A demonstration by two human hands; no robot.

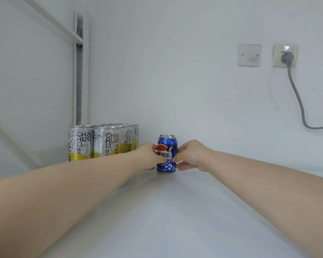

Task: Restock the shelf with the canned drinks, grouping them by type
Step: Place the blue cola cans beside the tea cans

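Head view: both my bare arms reach far across the white glossy shelf [175,211]. My left hand [149,157] and right hand [191,155] close from either side on a short blue cola can with a red-and-white logo [166,155]; the thumbs press its front and the fingers wrap round its sides. The can stands upright on the shelf, near the back wall. A second blue can [166,135] seems to stand directly behind it, though only its rim shows. To the left, set apart from the blue can, a block of tall silver-and-yellow tea cans lettered CHA HUO LI [103,140] fills the far left corner. On the right wall a grey plug and cable [287,57] sit in a white socket.
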